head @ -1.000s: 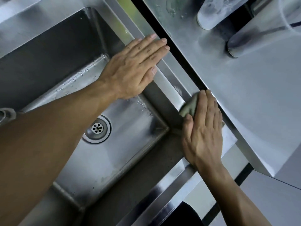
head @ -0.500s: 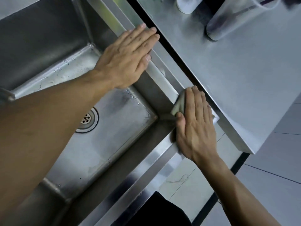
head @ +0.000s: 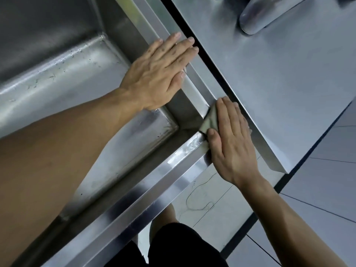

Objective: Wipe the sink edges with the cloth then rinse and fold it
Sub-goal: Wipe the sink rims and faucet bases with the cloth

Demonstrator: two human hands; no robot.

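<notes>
**Cloth pressed at the sink corner**

Head view: we see our right hand (head: 232,139) lying flat on the cloth (head: 209,120), fingers straight and close together, the thumb beside them. It presses the cloth down and does not grip it. The cloth is under these fingers, at the near right corner of the sink (head: 146,182) rim, and only a small greenish part shows left of the index finger, above the thumb tip. Our left hand (head: 159,74) rests flat and holds nothing, fingers stretched out over the right rim. Beyond the fingertips of both hands lies the counter (head: 279,89).
</notes>
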